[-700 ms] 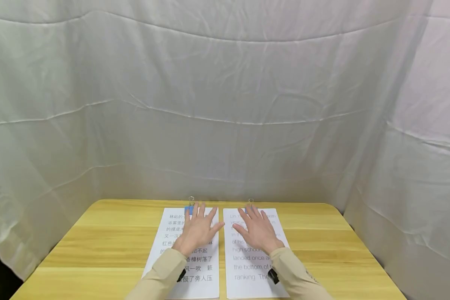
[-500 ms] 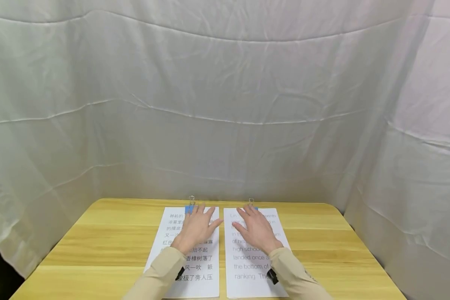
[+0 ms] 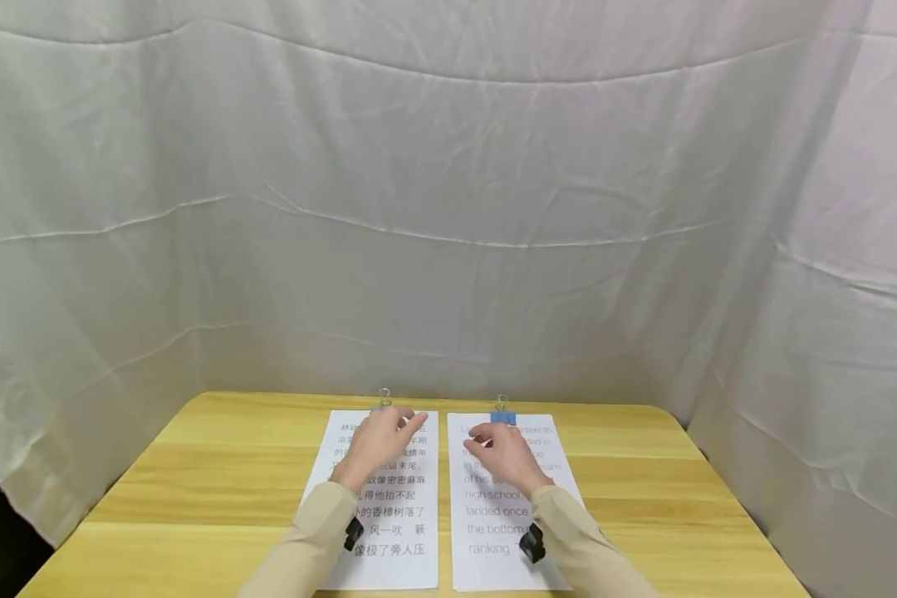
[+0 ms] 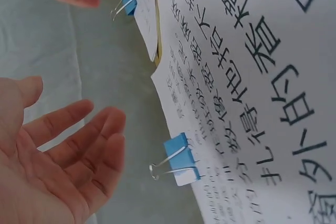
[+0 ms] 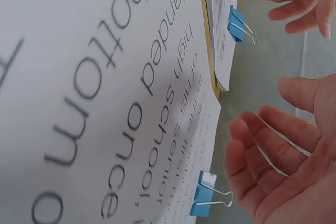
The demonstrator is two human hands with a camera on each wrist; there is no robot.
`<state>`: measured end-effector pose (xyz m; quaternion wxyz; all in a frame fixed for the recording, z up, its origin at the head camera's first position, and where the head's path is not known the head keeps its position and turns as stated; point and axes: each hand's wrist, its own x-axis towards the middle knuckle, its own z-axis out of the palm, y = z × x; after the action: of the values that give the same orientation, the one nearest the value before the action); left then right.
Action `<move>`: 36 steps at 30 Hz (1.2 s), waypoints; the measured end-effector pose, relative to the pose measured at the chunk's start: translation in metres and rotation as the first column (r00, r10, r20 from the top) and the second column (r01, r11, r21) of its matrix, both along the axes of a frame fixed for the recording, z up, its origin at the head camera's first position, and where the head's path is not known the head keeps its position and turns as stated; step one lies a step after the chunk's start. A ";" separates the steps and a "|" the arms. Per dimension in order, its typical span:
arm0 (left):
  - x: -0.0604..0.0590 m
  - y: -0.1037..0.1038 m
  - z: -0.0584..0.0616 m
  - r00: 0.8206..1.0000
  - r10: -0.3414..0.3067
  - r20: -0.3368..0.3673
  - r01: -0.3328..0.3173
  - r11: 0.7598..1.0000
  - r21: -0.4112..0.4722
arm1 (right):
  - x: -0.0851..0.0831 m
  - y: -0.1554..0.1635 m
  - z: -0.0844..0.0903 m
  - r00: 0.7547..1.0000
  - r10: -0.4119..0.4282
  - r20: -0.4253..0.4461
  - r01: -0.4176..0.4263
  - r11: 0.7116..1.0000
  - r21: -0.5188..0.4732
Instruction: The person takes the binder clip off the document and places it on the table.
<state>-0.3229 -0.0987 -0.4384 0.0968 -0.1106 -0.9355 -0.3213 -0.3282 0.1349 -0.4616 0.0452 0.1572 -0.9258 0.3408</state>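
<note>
Paper (image 3: 411, 573), likely limp, lies on the desk (image 3: 194, 498): Chinese-text stack (image 3: 377, 573) left, English-text stack (image 3: 493, 573) right. The left hand (image 3: 377, 440) and right hand (image 3: 508, 455) hover, loosely curved and empty, near far-edge blue binder clips (image 4: 182, 158), probably stiff, best pinched by wire handles (image 5: 231, 199).

A yellow table (image 3: 194, 490) bears Chinese pages (image 3: 404, 515) and, just beside them, English pages (image 3: 489, 515)

Curtained-off booth: grey cloth (image 3: 448, 208) hung around three sides of wood-grain table (image 3: 665, 490).
</note>
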 end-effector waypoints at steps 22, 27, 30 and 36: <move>-0.035 -0.031 -0.013 0.994 0.103 0.049 -0.113 0.946 0.305 | -0.047 -0.018 -0.008 0.971 0.070 0.230 -0.010 0.968 -0.252; -0.043 -0.036 -0.017 0.992 0.124 0.036 -0.129 0.940 0.315 | -0.061 -0.029 -0.016 0.966 0.046 0.255 0.020 0.968 -0.250; -0.047 -0.037 -0.021 0.992 0.123 0.028 -0.125 0.936 0.328 | -0.065 -0.032 -0.021 0.960 0.037 0.277 0.042 0.960 -0.276; -0.053 -0.041 -0.028 0.984 0.155 0.093 -0.178 0.912 0.370 | -0.070 -0.033 -0.023 0.962 0.070 0.262 0.017 0.949 -0.316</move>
<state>-0.3760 -0.1400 -0.4660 0.1145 0.0000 -0.8650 -0.4885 -0.3984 0.1018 -0.4846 -0.0616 0.1128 -0.8547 0.5030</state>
